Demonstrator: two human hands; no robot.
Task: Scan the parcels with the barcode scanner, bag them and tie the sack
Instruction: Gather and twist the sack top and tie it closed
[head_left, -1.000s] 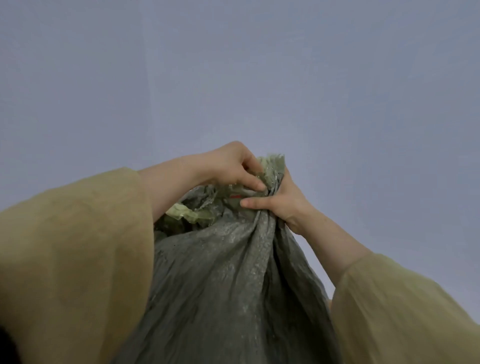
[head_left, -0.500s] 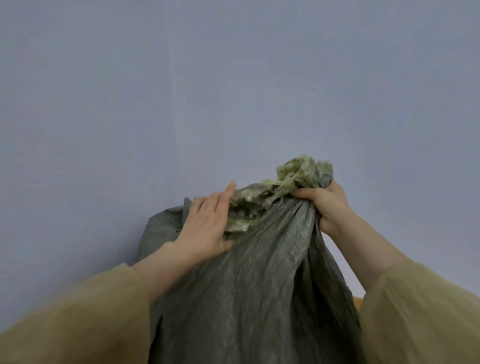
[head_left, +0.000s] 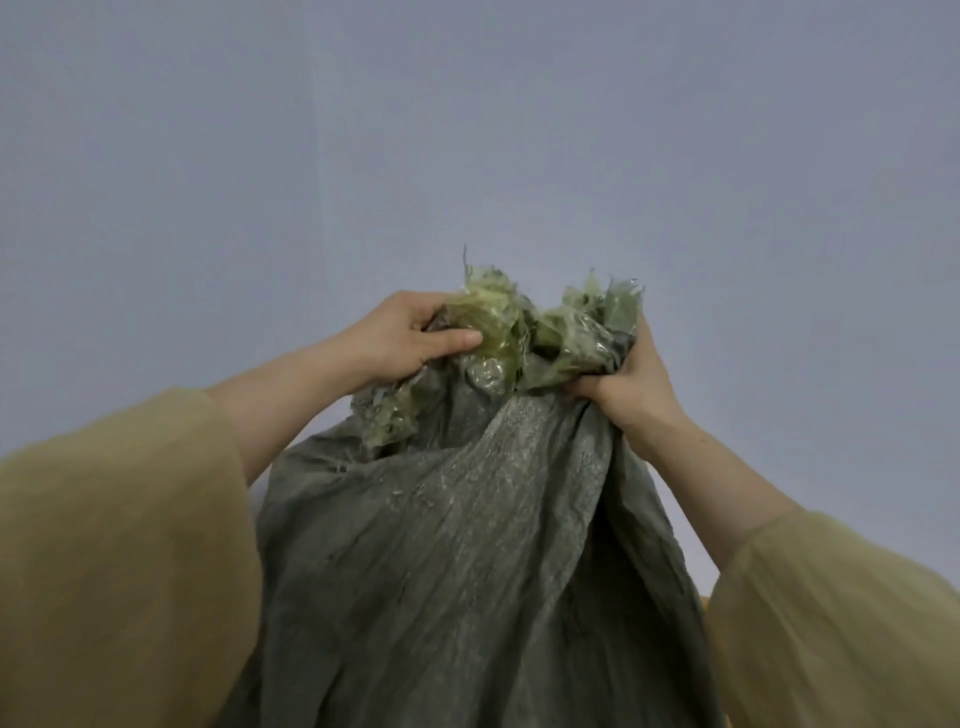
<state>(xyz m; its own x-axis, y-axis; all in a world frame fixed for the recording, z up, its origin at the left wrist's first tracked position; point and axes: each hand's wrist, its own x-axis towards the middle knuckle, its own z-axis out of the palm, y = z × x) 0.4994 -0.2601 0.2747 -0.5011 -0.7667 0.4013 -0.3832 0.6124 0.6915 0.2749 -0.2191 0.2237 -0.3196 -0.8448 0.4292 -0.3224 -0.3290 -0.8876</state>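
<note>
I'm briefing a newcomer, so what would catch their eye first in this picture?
A crumpled grey-green woven plastic sack fills the lower centre, its frayed yellowish mouth bunched at the top. The left grip clutches the mouth's left side, the right grip its right, against a plain bluish-grey wall.

The surface under the grey woven sack (head_left: 467, 545) is hidden: the sack's lower end runs out of the picture at 6 o'clock. In view it is carried only by its crumpled yellow-green mouth, which the left hand (head_left: 400, 338) grips at 11 o'clock and the right hand (head_left: 631, 384) at 1 o'clock. An orange-brown sliver (head_left: 704, 604) shows at the sack's 4 o'clock edge, too small to identify.
</note>
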